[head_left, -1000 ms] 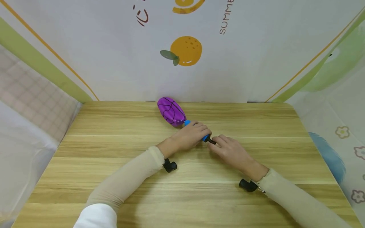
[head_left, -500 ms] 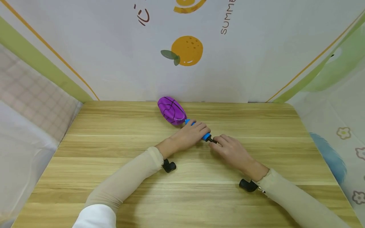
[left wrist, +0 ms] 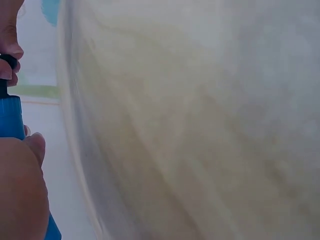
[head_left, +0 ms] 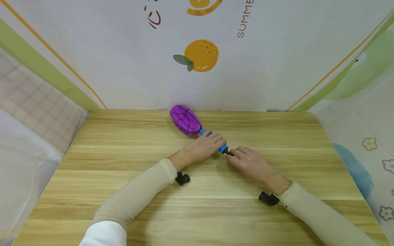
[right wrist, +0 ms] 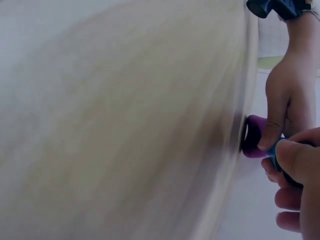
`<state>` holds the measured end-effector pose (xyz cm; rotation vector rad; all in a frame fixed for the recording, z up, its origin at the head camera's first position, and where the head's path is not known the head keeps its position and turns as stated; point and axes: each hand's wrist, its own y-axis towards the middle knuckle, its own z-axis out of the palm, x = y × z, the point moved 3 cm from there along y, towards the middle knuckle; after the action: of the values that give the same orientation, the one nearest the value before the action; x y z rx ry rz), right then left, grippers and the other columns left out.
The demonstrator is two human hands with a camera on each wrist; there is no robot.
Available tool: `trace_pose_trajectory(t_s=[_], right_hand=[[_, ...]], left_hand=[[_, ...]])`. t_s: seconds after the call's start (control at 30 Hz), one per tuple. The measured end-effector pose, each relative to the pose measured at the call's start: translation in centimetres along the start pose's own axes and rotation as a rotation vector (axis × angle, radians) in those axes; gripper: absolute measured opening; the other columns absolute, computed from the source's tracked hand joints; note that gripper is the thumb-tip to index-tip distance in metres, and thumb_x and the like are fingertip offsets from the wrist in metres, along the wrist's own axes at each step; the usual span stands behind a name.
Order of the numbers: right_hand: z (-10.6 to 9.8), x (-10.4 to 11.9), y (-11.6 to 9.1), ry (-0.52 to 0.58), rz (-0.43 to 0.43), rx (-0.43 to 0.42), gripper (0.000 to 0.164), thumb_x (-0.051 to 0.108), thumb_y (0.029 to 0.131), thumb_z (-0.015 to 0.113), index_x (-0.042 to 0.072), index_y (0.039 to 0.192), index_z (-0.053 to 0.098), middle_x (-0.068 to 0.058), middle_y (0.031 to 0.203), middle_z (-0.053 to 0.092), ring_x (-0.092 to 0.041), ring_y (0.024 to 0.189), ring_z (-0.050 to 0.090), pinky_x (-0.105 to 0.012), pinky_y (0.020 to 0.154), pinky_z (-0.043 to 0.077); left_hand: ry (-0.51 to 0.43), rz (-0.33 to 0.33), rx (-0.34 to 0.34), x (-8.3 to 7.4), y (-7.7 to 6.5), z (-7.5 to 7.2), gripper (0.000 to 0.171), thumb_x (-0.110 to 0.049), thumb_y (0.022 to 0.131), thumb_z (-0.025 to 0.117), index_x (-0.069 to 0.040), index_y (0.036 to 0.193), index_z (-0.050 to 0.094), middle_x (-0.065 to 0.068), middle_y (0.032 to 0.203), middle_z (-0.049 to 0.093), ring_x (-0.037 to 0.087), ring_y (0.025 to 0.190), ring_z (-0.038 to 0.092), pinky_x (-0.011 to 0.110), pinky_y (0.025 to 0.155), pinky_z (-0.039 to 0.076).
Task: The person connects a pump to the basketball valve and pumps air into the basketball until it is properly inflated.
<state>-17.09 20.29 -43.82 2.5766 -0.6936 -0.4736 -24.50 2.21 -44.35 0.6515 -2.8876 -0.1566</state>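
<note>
A purple ball [head_left: 185, 120] with black basketball lines lies on the table near its far edge, dented and not fully round. Against its near end sits a blue hand pump [head_left: 223, 149]; the joint between them is too small to make out. My left hand [head_left: 201, 147] grips the pump's barrel, its fingers over the top. With thumb and fingers, my right hand [head_left: 250, 164] holds the black handle [left wrist: 7, 62] at the pump's other end. A short dark rod shows between handle and barrel. In the right wrist view the ball [right wrist: 254, 135] is partly behind my left hand.
The wooden table [head_left: 197, 215] stretches around both hands. Behind it hangs a white cloth [head_left: 132, 75] printed with oranges. Black wrist cameras, such as the right one [head_left: 268, 199], stick out below each forearm, close above the table.
Both hands stay almost in place on the pump. Slightly more of the blue barrel shows beyond my left fingers than a second ago. The ball lies in the same spot.
</note>
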Motion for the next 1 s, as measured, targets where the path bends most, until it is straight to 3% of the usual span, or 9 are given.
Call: trace_pose_trajectory(t_s=[0.1, 0.17, 0.27, 0.37, 0.6, 0.8, 1.0], right_hand=[[-0.3, -0.2, -0.2, 0.003, -0.015, -0.001, 0.020, -0.006, 0.083, 0.072, 0.002, 0.101, 0.069, -0.012, 0.094, 0.067, -0.024, 0.081, 0.063, -0.033, 0.070, 0.058], [-0.6, -0.4, -0.5, 0.008, -0.027, -0.009, 0.010, -0.002, 0.096, 0.062, 0.003, 0.100, 0.068, -0.011, 0.092, 0.066, -0.023, 0.079, 0.062, -0.033, 0.068, 0.057], [-1.4, -0.4, -1.1, 0.014, -0.046, -0.011, 0.034, 0.008, 0.111, 0.035, 0.005, 0.101, 0.068, -0.011, 0.092, 0.065, -0.023, 0.080, 0.062, -0.034, 0.067, 0.057], [-2.3, -0.2, -1.9, 0.009, -0.068, 0.002, 0.053, 0.014, 0.113, 0.015, 0.006, 0.102, 0.067, -0.010, 0.094, 0.065, -0.024, 0.081, 0.062, -0.035, 0.067, 0.057], [-4.2, 0.4, -3.6, -0.021, -0.113, 0.000, 0.048, 0.009, 0.113, 0.020, 0.006, 0.100, 0.066, -0.009, 0.094, 0.063, -0.024, 0.080, 0.060, -0.037, 0.067, 0.055], [-4.7, 0.5, -4.8, -0.056, -0.149, -0.022, 0.040, 0.006, 0.112, 0.027, 0.004, 0.103, 0.066, -0.011, 0.096, 0.064, -0.025, 0.083, 0.060, -0.038, 0.071, 0.056], [-4.3, 0.2, -4.9, -0.071, -0.191, -0.149, 0.033, 0.001, 0.110, 0.035, 0.002, 0.100, 0.067, -0.015, 0.094, 0.066, -0.027, 0.080, 0.062, -0.037, 0.067, 0.057]], left_hand=[[-0.005, -0.018, 0.005, 0.6, 0.0, -0.1, 0.021, -0.012, 0.107, 0.048, -0.015, 0.127, 0.054, 0.001, 0.127, 0.057, 0.021, 0.123, 0.051, 0.042, 0.110, 0.037], [-0.011, -0.036, 0.009, 1.0, 0.0, -0.2, 0.022, -0.011, 0.108, 0.048, -0.015, 0.128, 0.053, 0.001, 0.128, 0.057, 0.022, 0.124, 0.051, 0.043, 0.111, 0.036], [-0.019, -0.047, 0.022, 1.4, 0.0, -0.3, 0.023, -0.010, 0.108, 0.048, -0.015, 0.130, 0.052, 0.001, 0.129, 0.057, 0.022, 0.125, 0.050, 0.043, 0.112, 0.036], [-0.023, -0.035, 0.028, 1.4, 0.0, -0.4, 0.023, -0.010, 0.107, 0.048, -0.015, 0.130, 0.053, 0.001, 0.128, 0.057, 0.022, 0.125, 0.050, 0.043, 0.112, 0.036], [-0.006, -0.036, 0.036, 1.3, 0.0, -0.7, 0.026, -0.007, 0.107, 0.046, -0.014, 0.132, 0.052, 0.002, 0.130, 0.056, 0.022, 0.127, 0.049, 0.044, 0.112, 0.036], [-0.020, -0.061, 0.059, 1.2, 0.0, -0.7, 0.029, -0.005, 0.108, 0.044, -0.014, 0.134, 0.051, 0.002, 0.132, 0.055, 0.022, 0.128, 0.048, 0.044, 0.113, 0.035], [-0.024, -0.074, 0.062, 1.0, 0.2, -0.7, 0.031, -0.005, 0.106, 0.047, -0.012, 0.136, 0.049, 0.005, 0.134, 0.053, 0.025, 0.130, 0.047, 0.046, 0.114, 0.035]])
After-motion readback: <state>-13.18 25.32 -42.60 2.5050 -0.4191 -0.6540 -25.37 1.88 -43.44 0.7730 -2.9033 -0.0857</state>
